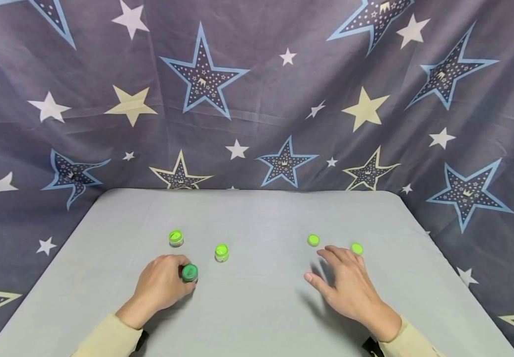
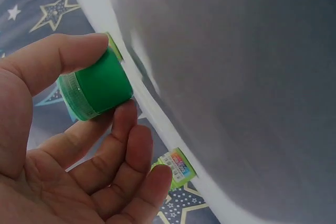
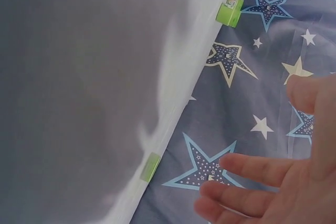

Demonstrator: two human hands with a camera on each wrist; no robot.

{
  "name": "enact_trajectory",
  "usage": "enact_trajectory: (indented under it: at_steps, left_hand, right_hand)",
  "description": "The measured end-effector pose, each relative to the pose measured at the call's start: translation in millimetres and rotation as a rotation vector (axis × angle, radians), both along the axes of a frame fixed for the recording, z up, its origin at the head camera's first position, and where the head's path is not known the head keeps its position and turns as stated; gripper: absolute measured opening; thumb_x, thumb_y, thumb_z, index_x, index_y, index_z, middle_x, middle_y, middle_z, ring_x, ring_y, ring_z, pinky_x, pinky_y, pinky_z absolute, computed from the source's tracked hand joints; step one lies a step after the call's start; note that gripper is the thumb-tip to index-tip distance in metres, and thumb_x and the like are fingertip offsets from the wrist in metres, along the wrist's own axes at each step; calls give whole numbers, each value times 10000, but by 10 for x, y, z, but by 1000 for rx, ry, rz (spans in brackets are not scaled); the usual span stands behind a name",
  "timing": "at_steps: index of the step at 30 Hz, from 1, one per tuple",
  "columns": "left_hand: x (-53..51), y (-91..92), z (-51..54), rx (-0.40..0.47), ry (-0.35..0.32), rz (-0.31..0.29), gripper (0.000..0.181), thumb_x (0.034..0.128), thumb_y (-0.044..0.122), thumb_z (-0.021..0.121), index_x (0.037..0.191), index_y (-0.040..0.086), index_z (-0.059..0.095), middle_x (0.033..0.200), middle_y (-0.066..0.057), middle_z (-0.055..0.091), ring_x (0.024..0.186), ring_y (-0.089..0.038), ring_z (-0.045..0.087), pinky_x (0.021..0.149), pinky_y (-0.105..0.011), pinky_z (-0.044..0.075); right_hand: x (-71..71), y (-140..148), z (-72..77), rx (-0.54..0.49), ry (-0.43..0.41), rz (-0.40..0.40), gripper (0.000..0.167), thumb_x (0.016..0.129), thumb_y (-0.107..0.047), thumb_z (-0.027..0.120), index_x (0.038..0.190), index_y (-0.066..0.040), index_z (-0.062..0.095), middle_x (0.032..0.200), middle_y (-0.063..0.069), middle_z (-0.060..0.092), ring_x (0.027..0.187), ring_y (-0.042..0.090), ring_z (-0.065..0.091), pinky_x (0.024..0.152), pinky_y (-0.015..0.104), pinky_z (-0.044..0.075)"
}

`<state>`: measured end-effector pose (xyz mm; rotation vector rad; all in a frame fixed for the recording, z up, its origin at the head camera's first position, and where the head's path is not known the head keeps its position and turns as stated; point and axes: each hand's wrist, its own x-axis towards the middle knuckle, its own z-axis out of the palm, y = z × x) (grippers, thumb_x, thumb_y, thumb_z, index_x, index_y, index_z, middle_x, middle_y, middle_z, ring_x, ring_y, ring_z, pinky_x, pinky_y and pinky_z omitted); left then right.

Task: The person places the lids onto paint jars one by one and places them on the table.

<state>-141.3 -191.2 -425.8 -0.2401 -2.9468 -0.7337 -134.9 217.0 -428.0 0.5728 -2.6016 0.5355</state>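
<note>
My left hand (image 1: pixel 160 282) grips a small dark green jar (image 1: pixel 190 272) between thumb and fingers, just over the grey table. In the left wrist view the thumb presses one side of this jar (image 2: pixel 102 85) and the fingertips support the other. Two lime green jars stand beyond that hand, one farther left (image 1: pixel 176 238) and one to its right (image 1: pixel 222 253). On the right, my right hand (image 1: pixel 348 287) hovers above the table with fingers spread and nothing held. Just past its fingertips lie two flat lime green lids, one nearer the middle (image 1: pixel 313 240) and another (image 1: pixel 356 248) partly behind the hand.
The grey table (image 1: pixel 257 317) reaches back to a dark curtain (image 1: pixel 257 129) printed with stars. Its rounded far corners meet the cloth, which also runs along both sides.
</note>
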Motion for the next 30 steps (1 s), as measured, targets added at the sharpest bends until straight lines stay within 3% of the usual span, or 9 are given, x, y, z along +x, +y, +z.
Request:
enact_trajectory:
  at_steps: [17, 25, 30]
  left_hand:
    - [14, -35, -19, -31, -48, -6, 277, 663, 100, 924, 808, 147, 693, 717, 56, 581, 661, -151, 515, 612, -346, 445]
    - [8, -58, -23, -40, -47, -16, 476, 641, 309, 972, 999, 87, 750, 920, -11, 700, 816, -196, 626, 694, -421, 516]
    - [9, -98, 38, -9, -45, 11, 515, 716, 391, 919, 1091, 77, 757, 924, 3, 700, 859, -196, 635, 733, -439, 518]
  right_hand:
    - [32, 31, -37, 12, -13, -13, 588, 907, -492, 745, 1261, -27, 681, 1290, 185, 653, 1217, 375, 581, 1026, 556, 360]
    - [35, 32, -47, 5, -13, -11, 588, 907, -490, 746, 1263, -27, 681, 1292, 181, 654, 1220, 373, 581, 1026, 550, 359]
    - [34, 37, -43, -3, -13, -13, 587, 908, -485, 747, 1264, -24, 680, 1293, 185, 654, 1222, 371, 579, 1034, 547, 353]
